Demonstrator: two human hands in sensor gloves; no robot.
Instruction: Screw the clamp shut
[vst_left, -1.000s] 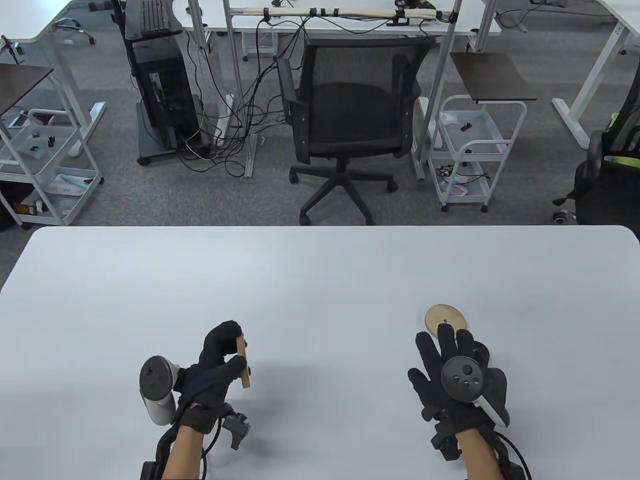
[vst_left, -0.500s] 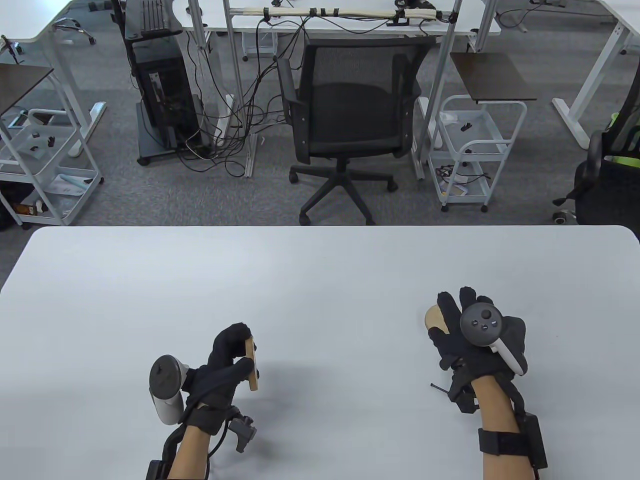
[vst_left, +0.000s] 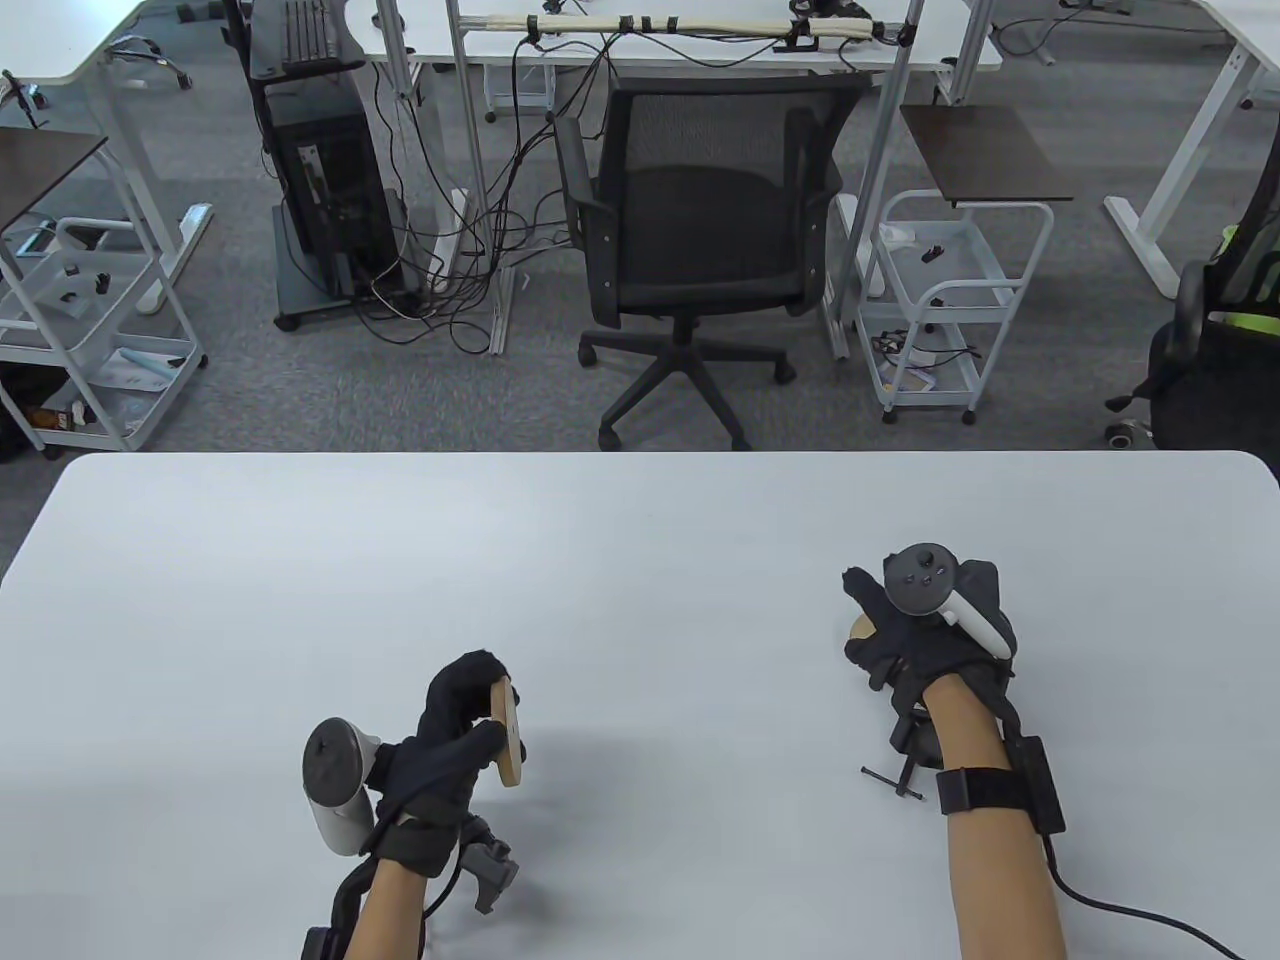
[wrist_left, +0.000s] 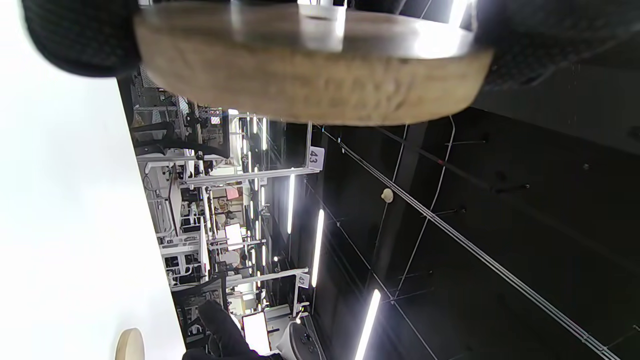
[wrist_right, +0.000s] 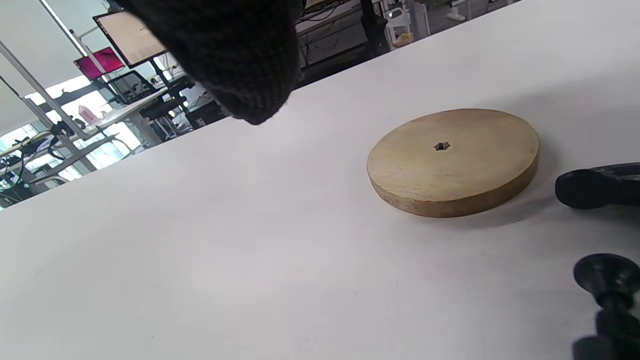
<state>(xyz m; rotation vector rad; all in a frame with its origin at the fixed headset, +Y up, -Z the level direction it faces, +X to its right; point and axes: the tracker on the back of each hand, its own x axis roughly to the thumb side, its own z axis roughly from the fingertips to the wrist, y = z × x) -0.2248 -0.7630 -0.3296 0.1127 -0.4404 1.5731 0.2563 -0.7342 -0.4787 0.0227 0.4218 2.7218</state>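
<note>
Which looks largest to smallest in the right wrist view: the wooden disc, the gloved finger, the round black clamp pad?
1. Wooden disc.
2. Gloved finger; it is nearest the camera and cut off, so its rank against the disc is unsure.
3. Round black clamp pad.

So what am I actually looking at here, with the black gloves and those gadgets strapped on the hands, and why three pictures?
These are a person's two hands in black sensor gloves, each with a tracker strapped to its back; the fingers don't hold it. The wide picture looks down at the white table from above. The other two come from small cameras on the wrists, so they look tilted. The left hand grips a round wooden disc on edge; the left wrist view shows that disc close up. The right hand reaches over a second wooden disc lying flat on the table, seen clearly in the right wrist view, and holds nothing there. The black metal clamp lies by the right wrist.
</note>
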